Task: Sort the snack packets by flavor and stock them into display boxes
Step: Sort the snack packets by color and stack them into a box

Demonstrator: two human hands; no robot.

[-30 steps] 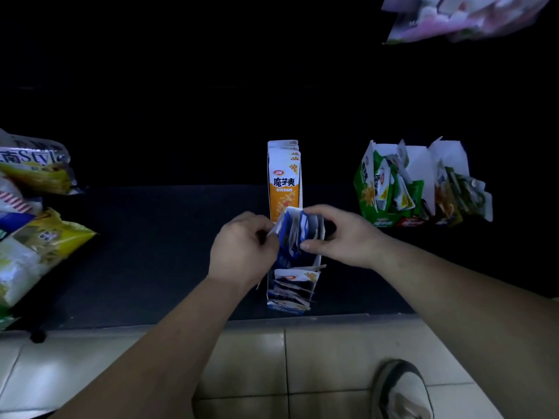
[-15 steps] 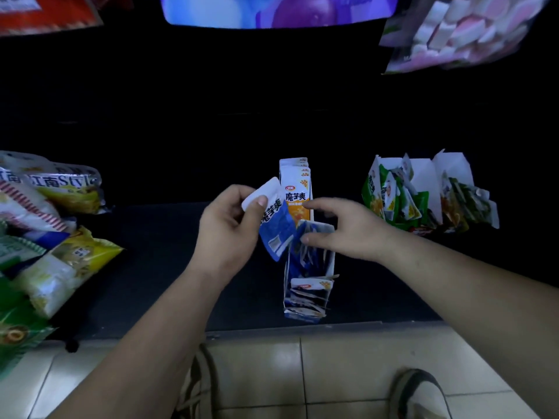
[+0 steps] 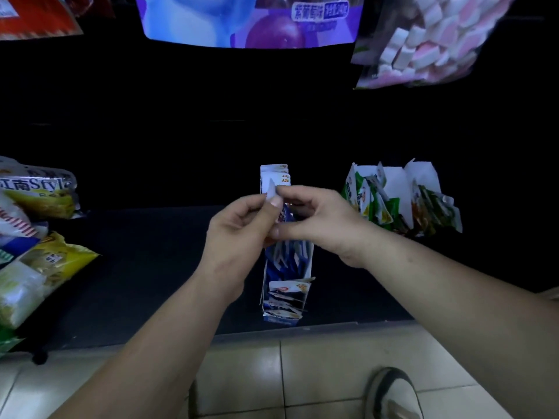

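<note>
At the centre of the frame both hands meet over a small, flat blue-and-white snack packet (image 3: 282,213), held on edge directly above the tall, narrow blue-and-white cardboard display box (image 3: 287,267) that stands open on the dark shelf (image 3: 145,261). This looks like lining the packet up upright so it can slide in among the same-coloured packets already filed there. The left hand (image 3: 239,231) has its thumb and forefinger closed in a pinch on the packet's white top corner, with the other fingers curled loosely beneath. The right hand (image 3: 320,222) comes in from the right, its forefinger laid across the top and its thumb pressed low against the packet, so its fingers are also closed on it. How firmly it grips I cannot tell, since the packet is mostly hidden between the two hands. Just behind them, toward the middle of the frame, stands an orange-and-white carton (image 3: 276,173). Well apart to the right sit a green-and-white open box (image 3: 372,198) of green packets and, beside it, a white open box (image 3: 429,201) with orange and green ones, so the flavours seem to be kept one to a box. Large yellow and white crisp bags (image 3: 45,261) lie heaped at the left edge, and a clear bag of pink-and-white marshmallows (image 3: 423,46) hangs at the upper right. A pale tiled floor (image 3: 302,373) fills the bottom.
</note>
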